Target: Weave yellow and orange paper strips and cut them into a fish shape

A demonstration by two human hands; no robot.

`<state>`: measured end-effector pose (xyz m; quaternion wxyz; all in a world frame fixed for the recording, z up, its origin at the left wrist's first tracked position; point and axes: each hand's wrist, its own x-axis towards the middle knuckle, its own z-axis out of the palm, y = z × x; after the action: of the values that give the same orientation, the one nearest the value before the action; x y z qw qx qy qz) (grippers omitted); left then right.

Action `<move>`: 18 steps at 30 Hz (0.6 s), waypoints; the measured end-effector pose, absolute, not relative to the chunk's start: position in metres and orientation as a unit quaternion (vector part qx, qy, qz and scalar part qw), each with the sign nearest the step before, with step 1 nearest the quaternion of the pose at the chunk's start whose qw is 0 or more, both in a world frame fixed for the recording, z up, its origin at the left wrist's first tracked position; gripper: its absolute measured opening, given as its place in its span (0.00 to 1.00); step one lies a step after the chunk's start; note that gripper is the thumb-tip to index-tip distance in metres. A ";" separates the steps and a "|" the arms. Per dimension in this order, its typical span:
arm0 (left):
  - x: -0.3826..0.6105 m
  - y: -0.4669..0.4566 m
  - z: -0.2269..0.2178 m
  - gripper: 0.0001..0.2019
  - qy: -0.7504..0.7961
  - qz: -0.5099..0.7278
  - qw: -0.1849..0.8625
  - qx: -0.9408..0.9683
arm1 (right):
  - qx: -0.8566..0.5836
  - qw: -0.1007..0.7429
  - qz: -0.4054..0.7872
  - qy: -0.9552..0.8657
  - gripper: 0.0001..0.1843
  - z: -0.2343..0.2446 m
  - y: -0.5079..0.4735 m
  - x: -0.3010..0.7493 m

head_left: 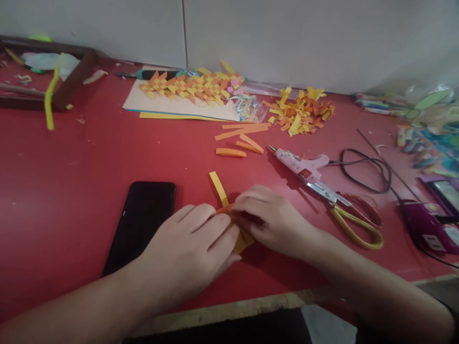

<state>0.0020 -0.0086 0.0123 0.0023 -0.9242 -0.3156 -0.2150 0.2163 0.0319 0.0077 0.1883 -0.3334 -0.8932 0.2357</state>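
Observation:
My left hand and my right hand meet low over the red table, fingers bent and pinched around woven paper strips. A yellow strip sticks out beyond the fingertips, away from me. Between the hands a bit of orange strip and a folded yellow part show; my fingers cover the rest. Loose orange strips lie farther back. Behind them, a row of woven yellow-and-orange paper pieces rests on stacked paper sheets, beside a heap of yellow and orange paper pieces.
A black phone lies left of my left hand. To the right are a pink glue gun, scissors with yellow and red handles, a black cord and a purple power socket. A brown wooden tray stands back left.

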 end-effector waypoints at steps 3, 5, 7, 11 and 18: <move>0.005 -0.012 0.010 0.17 -0.319 -0.208 -0.010 -0.925 | -0.375 0.188 0.250 -0.873 0.08 0.010 0.032 0.216; 0.005 -0.013 0.009 0.18 -0.314 -0.202 -0.011 -0.928 | -0.413 0.200 0.241 -0.855 0.05 0.010 0.033 0.215; 0.004 -0.012 0.008 0.18 -0.307 -0.197 -0.009 -0.931 | -0.436 0.218 0.214 -0.846 0.06 0.009 0.033 0.214; 0.003 -0.010 0.008 0.18 -0.306 -0.189 -0.003 -0.933 | -0.433 0.216 0.221 -0.847 0.17 0.006 0.033 0.211; 0.005 -0.011 0.006 0.16 -0.303 -0.192 -0.004 -0.933 | -0.426 0.260 0.319 -0.806 0.25 0.005 0.029 0.211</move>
<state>0.0049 -0.0110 0.0059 -0.0037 -0.9332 -0.3035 -0.1924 0.2109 0.0292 0.0048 0.2598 -0.4262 -0.8056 0.3192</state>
